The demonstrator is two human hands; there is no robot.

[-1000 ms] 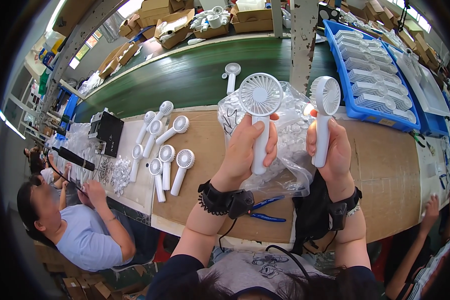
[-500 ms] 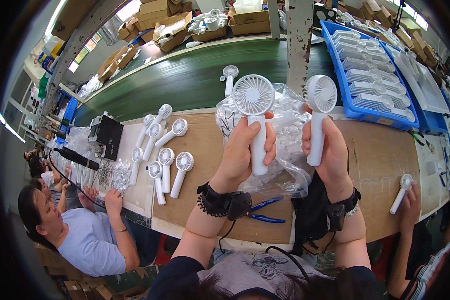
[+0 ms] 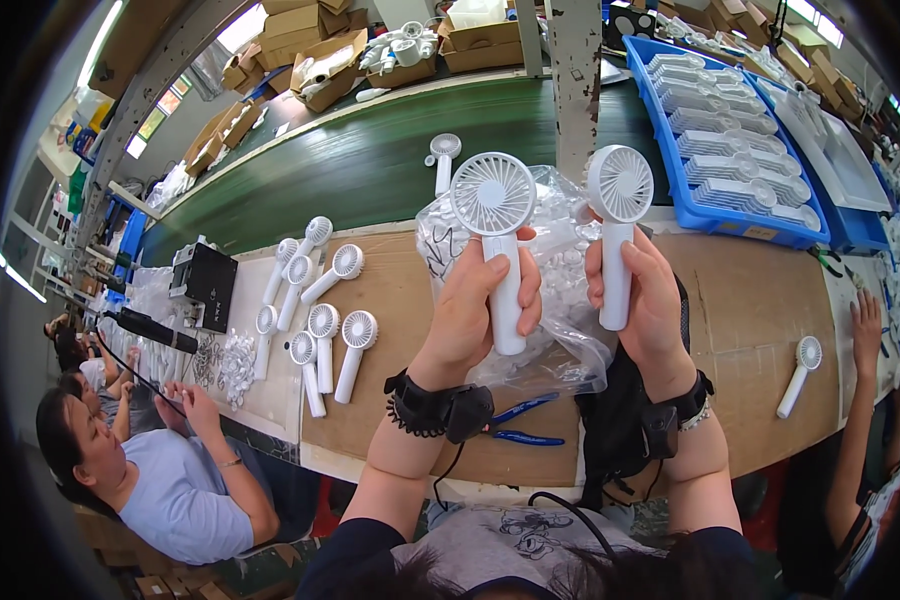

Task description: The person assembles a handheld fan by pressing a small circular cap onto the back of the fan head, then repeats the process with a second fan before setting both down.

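Observation:
My left hand point(image 3: 480, 298) is closed round the handle of a white handheld fan point(image 3: 493, 195), its round grille upright and facing me. In my right hand point(image 3: 650, 290) is a second white handheld fan point(image 3: 622, 185), also upright, gripped by the handle. The two fans are held apart, side by side, above a clear plastic bag point(image 3: 560, 365) of small whitish parts. Several more handheld fans point(image 3: 323, 322) lie on the cardboard to the left. Blue-handled pliers point(image 3: 530, 437) rest below my left wrist, partly hidden by the strap device there.
Behind the cardboard-covered table point(image 3: 760, 300) runs a green conveyor belt point(image 3: 370, 150) with one fan on it. A blue crate point(image 3: 755, 232) of white parts stands at the right. One fan point(image 3: 800, 375) lies far right, near a co-worker's hand point(image 3: 865, 325). Another person point(image 3: 170, 480) sits at the left.
The right-hand fan has turned its grille more toward me. At the far right, the co-worker's hand has let go of a fan and moved up. My view has shifted slightly.

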